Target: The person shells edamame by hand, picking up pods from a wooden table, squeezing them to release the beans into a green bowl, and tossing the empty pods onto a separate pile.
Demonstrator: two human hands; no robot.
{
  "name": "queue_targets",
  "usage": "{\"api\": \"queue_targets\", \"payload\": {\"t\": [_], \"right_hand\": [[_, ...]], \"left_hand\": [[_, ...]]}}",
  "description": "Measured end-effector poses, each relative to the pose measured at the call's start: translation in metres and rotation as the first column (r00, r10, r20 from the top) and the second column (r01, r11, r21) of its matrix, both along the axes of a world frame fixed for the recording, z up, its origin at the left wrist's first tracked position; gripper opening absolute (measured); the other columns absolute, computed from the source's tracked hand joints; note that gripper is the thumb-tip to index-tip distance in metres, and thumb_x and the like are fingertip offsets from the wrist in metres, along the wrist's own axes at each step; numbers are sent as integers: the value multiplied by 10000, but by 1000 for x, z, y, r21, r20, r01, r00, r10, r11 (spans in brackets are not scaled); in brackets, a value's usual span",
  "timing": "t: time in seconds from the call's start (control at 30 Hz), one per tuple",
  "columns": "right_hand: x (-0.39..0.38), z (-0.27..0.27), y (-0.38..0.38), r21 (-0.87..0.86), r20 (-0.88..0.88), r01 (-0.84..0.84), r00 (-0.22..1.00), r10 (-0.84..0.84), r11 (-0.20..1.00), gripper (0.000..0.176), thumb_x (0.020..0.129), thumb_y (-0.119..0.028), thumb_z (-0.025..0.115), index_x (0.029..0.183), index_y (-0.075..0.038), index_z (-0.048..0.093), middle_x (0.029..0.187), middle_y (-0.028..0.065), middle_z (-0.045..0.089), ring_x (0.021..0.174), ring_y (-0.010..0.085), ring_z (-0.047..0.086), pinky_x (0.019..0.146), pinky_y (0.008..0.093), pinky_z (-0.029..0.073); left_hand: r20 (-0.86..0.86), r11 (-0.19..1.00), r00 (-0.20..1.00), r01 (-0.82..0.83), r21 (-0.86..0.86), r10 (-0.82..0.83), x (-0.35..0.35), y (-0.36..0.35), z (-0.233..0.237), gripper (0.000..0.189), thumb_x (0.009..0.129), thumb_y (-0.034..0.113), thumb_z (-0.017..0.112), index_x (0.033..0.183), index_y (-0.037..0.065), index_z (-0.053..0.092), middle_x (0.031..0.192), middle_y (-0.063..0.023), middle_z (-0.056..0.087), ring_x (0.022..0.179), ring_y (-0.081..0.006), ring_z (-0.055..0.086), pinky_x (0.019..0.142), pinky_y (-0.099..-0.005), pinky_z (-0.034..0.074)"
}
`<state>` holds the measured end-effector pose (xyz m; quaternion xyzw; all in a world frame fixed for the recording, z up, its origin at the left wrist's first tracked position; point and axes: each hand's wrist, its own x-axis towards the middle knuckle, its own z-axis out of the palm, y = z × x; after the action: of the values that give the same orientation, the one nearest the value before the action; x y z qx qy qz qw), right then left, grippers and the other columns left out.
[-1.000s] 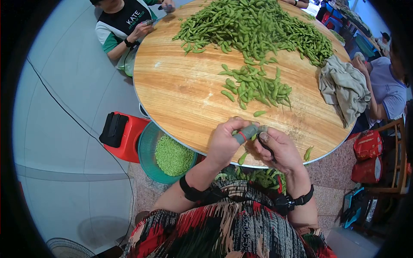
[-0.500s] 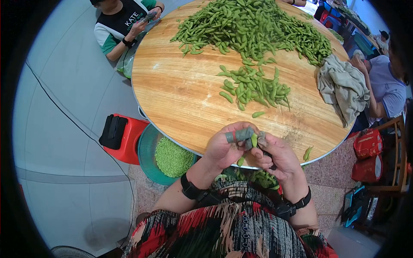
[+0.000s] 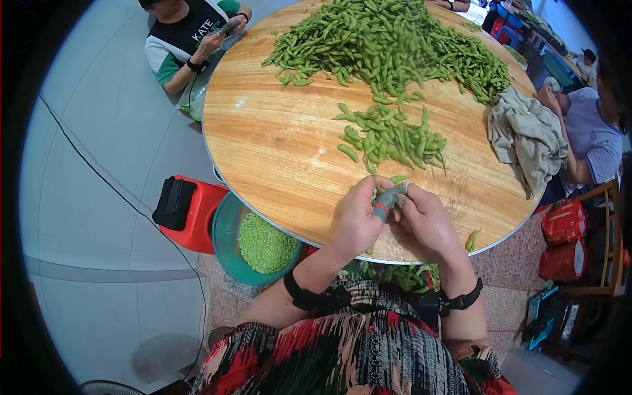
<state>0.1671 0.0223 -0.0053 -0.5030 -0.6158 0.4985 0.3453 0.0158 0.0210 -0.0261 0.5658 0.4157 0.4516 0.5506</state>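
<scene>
My left hand (image 3: 359, 220) is closed near the table's front edge, its finger wrapped in grey-green tape with a red band. A sliver of a green edamame pod (image 3: 377, 192) shows between its fingers; the rest is hidden. Against it, my right hand (image 3: 426, 222) is closed too, its taped fingertips meeting the left ones around the pod. Just beyond the hands lie a single pod (image 3: 397, 179) and a small heap of edamame pods (image 3: 395, 138). One loose pod (image 3: 472, 240) rests at the edge on the right.
A large pod pile (image 3: 375, 46) covers the back of the round wooden table (image 3: 263, 145). Below its left edge stands a teal basket (image 3: 224, 237) of shelled beans (image 3: 266, 242) beside a red stool (image 3: 191, 214). A grey cloth (image 3: 526, 135) lies at right. Other people sit around the table.
Both hands have moved slightly forward over the table and turned, with their backs more upward. The pod that showed plainly between them is now mostly covered by fingers.
</scene>
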Motion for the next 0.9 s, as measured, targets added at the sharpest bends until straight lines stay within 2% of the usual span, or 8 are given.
{"api": "queue_targets", "payload": {"t": [0.13,0.27,0.3,0.33,0.47,0.73,0.83,0.9], "right_hand": [[4,4,3,-394,-271,-29,959,-86,919,156,903,-117,458,822,-2,525,665,-3,529,558,98,468,534,270,413],[5,-5,6,-393,-284,-23,954,-97,919,120,876,-120,505,847,-4,523,668,44,548,555,129,483,536,287,419],[-1,-4,5,-138,-137,27,990,-46,990,117,860,-124,529,861,-7,523,662,73,547,546,152,480,531,291,420],[-7,-1,4,131,22,33,999,-36,991,125,844,-128,554,874,-10,524,656,102,546,537,174,477,525,296,421],[-23,22,-13,453,426,13,875,-230,891,160,798,-93,570,940,-20,551,673,184,578,593,355,566,548,403,455],[-28,9,-9,452,322,11,931,-174,892,187,803,-88,564,967,1,557,690,209,582,619,365,580,555,399,459],[-20,-1,-3,175,-7,178,984,-180,968,140,827,-121,571,887,5,570,622,102,580,535,183,541,520,305,428],[6,25,-6,11,171,-176,970,171,984,162,848,-167,552,869,-10,582,592,84,568,528,161,529,507,313,421]], "left_hand": [[59,991,998,6,-134,2,-4,1,3,273,816,-73,433,1066,9,503,904,-30,552,786,-52,499,665,-191,405],[486,934,872,124,-335,58,-5,6,1,247,863,-8,452,1102,13,508,939,-22,558,777,-48,500,637,-177,393],[563,925,821,141,-352,90,-5,6,-1,226,878,12,451,1096,14,511,939,-23,561,778,-51,505,633,-176,395],[563,925,821,140,-352,90,-5,6,-2,226,878,12,451,1096,14,511,939,-23,561,778,-51,505,633,-176,395],[465,898,859,15,-439,213,8,2,1,192,899,25,417,1055,14,529,910,-24,565,704,-52,503,539,-173,377],[442,924,880,8,-383,176,-5,3,-1,234,866,-29,404,1050,25,538,843,-14,548,622,-50,470,479,-158,338],[291,932,935,-92,-350,202,-13,2,5,295,820,-77,408,1074,8,531,818,-11,533,605,-46,458,485,-159,344],[72,950,957,-265,-165,280,-29,3,0,334,790,-100,422,1084,8,536,815,-4,522,623,-38,454,505,-160,355]]}}
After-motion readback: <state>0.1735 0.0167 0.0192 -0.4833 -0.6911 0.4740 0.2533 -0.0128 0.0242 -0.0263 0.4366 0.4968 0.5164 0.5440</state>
